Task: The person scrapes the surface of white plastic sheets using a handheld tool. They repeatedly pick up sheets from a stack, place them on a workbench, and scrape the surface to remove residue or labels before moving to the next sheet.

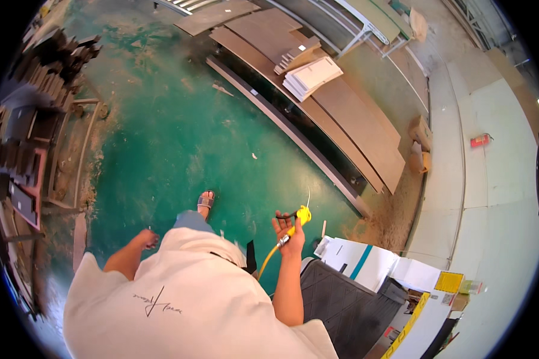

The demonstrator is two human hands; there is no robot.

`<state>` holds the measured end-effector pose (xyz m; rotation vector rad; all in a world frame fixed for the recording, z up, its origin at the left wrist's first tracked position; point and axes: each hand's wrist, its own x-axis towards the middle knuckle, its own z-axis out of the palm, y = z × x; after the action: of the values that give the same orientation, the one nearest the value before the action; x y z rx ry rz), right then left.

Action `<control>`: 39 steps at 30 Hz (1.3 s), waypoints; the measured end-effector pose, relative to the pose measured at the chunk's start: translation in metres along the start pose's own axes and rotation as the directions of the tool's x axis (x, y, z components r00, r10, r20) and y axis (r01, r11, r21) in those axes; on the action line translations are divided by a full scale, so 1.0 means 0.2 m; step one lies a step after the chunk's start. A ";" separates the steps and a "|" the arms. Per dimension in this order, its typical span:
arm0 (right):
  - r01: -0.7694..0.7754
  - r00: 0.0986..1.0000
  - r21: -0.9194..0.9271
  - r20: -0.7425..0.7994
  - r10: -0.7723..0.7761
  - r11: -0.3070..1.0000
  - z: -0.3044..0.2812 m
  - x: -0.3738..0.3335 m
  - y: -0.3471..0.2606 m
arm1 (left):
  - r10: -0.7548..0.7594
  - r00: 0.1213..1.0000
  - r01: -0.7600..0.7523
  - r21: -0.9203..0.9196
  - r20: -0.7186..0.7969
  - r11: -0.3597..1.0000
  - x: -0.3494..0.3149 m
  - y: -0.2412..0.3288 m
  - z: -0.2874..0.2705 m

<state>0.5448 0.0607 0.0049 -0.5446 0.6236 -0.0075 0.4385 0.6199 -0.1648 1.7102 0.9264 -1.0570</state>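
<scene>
In my right hand (293,234) is a yellow air blow gun (303,214) with a thin pale nozzle pointing away from me. The gun lies against the thumb side, and the other fingers are loosely spread near its black lever. A metal coupling joins it to a yellow air hose (268,258), which runs down beside my shirt until the body hides its lower end. My left hand (147,239) hangs low at my side, apart from any object. Its fingers are loosely bent and partly hidden, and nothing shows in them.
Long brown panels (341,116) lie stacked ahead on the right, with white boards (312,78) on top. A loaded rack (72,152) of dark boards stands left. Close by on the right are a dark ridged mat (341,305) and white boxes (365,263). A fire extinguisher (480,140) hangs on the wall.
</scene>
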 end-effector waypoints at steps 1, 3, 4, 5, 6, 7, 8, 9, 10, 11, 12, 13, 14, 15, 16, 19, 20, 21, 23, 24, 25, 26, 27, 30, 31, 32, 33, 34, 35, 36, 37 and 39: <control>0.035 0.994 -0.151 -0.099 -0.050 0.988 0.04 0.06 -0.04 | -0.045 0.999 0.044 0.143 0.006 0.989 0.06 0.16 -0.03; 0.078 0.978 -0.265 -0.168 -0.126 0.961 0.25 0.34 -0.11 | -0.004 1.000 0.006 0.278 -0.008 0.960 0.25 0.58 -0.16; 0.114 0.953 -0.457 -0.201 -0.227 0.882 0.34 0.50 -0.15 | 0.123 0.992 -0.104 0.498 -0.006 0.861 0.38 0.82 -0.24; 0.114 0.919 -0.632 -0.226 -0.324 0.766 0.40 0.64 -0.18 | 0.232 0.972 -0.189 0.690 0.032 0.698 0.47 1.07 -0.33; 0.107 0.905 -0.623 -0.262 -0.335 0.775 0.43 0.75 -0.25 | 0.288 0.957 -0.231 0.481 -0.046 0.846 0.52 1.34 -0.31; 0.111 0.866 -0.657 -0.303 -0.396 0.745 0.45 0.87 -0.33 | 0.315 0.939 -0.278 0.238 -0.136 0.931 0.54 1.63 -0.26; 0.110 0.831 -0.690 -0.332 -0.447 0.716 0.49 1.01 -0.39 | 0.352 0.927 -0.312 0.250 -0.132 0.917 0.56 1.92 -0.26; 0.101 0.803 -0.672 -0.380 -0.459 0.733 0.50 1.14 -0.46 | 0.384 0.913 -0.343 0.254 -0.135 0.904 0.59 2.17 -0.26; 0.096 0.801 -0.667 -0.389 -0.455 0.739 0.48 1.27 -0.53 | 0.406 0.905 -0.370 0.237 -0.127 0.898 0.64 2.40 -0.26; 0.109 0.761 -0.656 -0.428 -0.487 0.747 0.44 1.42 -0.63 | 0.435 0.893 -0.404 0.216 -0.119 0.889 0.68 2.65 -0.25; 0.121 0.714 -0.651 -0.468 -0.521 0.750 0.36 1.56 -0.74 | 0.437 0.893 -0.407 0.218 -0.107 0.887 0.72 2.88 -0.20; 0.130 0.642 -0.668 -0.506 -0.576 0.732 0.22 1.70 -0.87 | 0.466 0.880 -0.448 0.167 -0.094 0.878 0.74 3.13 -0.09; 0.123 0.637 -0.663 -0.517 -0.571 0.738 0.19 1.85 -0.99 | 0.485 0.868 -0.473 0.122 -0.106 0.873 0.75 3.34 -0.04; 0.122 0.615 -0.645 -0.547 -0.568 0.754 0.15 1.94 -1.07 | 0.451 0.887 -0.442 0.102 -0.097 0.891 0.78 3.45 0.00; 0.124 0.587 -0.627 -0.578 -0.566 0.769 0.09 2.01 -1.15 | 0.431 0.898 -0.420 0.123 -0.085 0.899 0.80 3.56 0.06; 0.106 0.427 -0.658 -0.647 -0.632 0.745 0.03 2.29 -1.44 | 0.402 0.914 -0.404 0.246 0.062 0.881 0.96 4.05 0.24; 0.101 0.336 -0.656 -0.686 -0.646 0.748 -0.01 2.30 -1.47 | 0.351 0.929 -0.369 0.306 0.116 0.877 1.00 4.16 0.27; 0.071 0.311 -0.648 -0.708 -0.634 0.759 -0.01 2.37 -1.53 | 0.311 0.935 -0.352 0.356 0.169 0.865 1.08 4.28 0.33; 0.002 0.344 -0.653 -0.710 -0.614 0.757 0.06 2.45 -1.55 | 0.274 0.941 -0.330 0.368 0.197 0.869 1.28 4.49 0.41; -0.044 0.396 -0.655 -0.704 -0.589 0.754 0.13 2.51 -1.55 | 0.259 0.944 -0.321 0.374 0.206 0.870 1.39 4.60 0.43; -0.061 0.407 -0.648 -0.711 -0.574 0.759 0.17 2.60 -1.54 | 0.418 0.880 -0.473 0.353 0.223 0.807 1.52 4.74 0.51; -0.067 0.587 -0.654 -0.636 -0.500 0.753 0.18 2.66 -1.49 | 0.555 0.799 -0.600 0.339 0.231 0.724 1.62 4.89 0.63; -0.081 0.747 -0.649 -0.542 -0.385 0.757 0.19 2.72 -1.41 | 0.518 0.807 -0.591 0.394 0.284 0.704 1.68 5.11 0.76; -0.384 0.774 -0.740 -0.584 -0.245 0.553 -0.01 2.99 -1.12 | 0.650 0.732 -0.643 0.521 0.204 0.561 1.96 5.59 1.16; -0.208 0.804 -0.824 -0.452 -0.388 0.528 0.12 3.18 -1.05 | 0.731 0.670 -0.666 0.541 0.130 0.514 2.06 5.70 1.21; -0.235 0.811 -0.816 -0.464 -0.357 0.528 0.18 3.30 -1.06 | 0.729 0.661 -0.697 0.506 0.180 0.507 2.10 5.84 1.30; -0.272 0.835 -0.676 -0.520 -0.181 0.685 0.25 3.44 -1.05 | 0.769 0.609 -0.718 0.548 0.196 0.429 2.14 5.93 1.37; -0.308 0.845 -0.500 -0.535 -0.010 0.809 0.29 3.62 -1.04 | 0.757 0.622 -0.706 0.562 0.200 0.432 2.19 6.00 1.45; -0.300 0.887 -0.463 -0.458 0.065 0.834 0.28 3.82 -1.01 | 0.717 0.673 -0.681 0.529 0.179 0.507 2.25 6.05 1.51; -0.294 0.919 -0.421 -0.371 0.133 0.858 0.26 4.03 -0.99 | 0.675 0.721 -0.650 0.494 0.159 0.577 2.31 6.09 1.55; -0.273 0.936 -0.397 -0.319 0.146 0.876 0.29 4.23 -0.97 | 0.597 0.791 -0.574 0.497 0.133 0.650 2.38 6.12 1.53; -0.207 0.966 -0.385 -0.229 0.124 0.900 0.37 4.64 -0.91 | 0.548 0.832 -0.536 0.379 0.086 0.754 2.61 6.14 1.47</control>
<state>1.3702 -0.2152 -0.3698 -0.8999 0.8753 0.2376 1.6533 0.0221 -0.3499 2.1507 0.1839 -0.8450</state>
